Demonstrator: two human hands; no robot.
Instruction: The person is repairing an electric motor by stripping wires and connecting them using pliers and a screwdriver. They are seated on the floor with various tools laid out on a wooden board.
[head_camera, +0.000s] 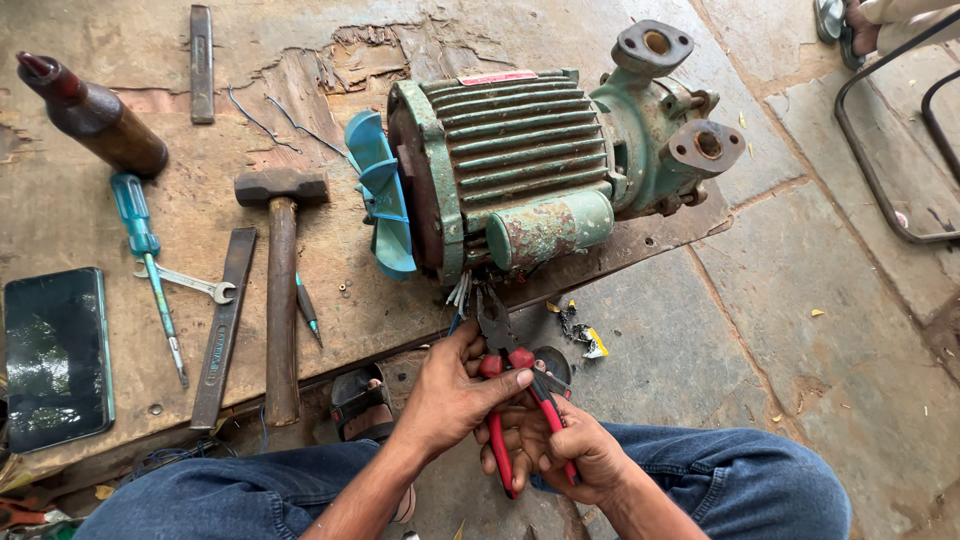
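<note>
A worn green electric motor pump (540, 165) lies on a wooden board (330, 300), its blue fan (380, 205) facing left. A bundle of wires (459, 293) hangs from its underside. Red-handled pliers (505, 365) point their jaws up toward those wires. My left hand (450, 390) wraps the upper part of the handles, thumb across them. My right hand (565, 450) grips the lower handle ends from beneath. Both hands sit between my knees in blue jeans.
On the board to the left lie a hammer (282, 300), a blue-handled screwdriver (148, 265), a spanner (190, 284), a flat metal bar (222, 330), a chisel (201, 62), a brown bottle (95, 115) and a phone (56, 358). Stone floor at right; another person's foot (860, 25) and a metal frame (890, 150) top right.
</note>
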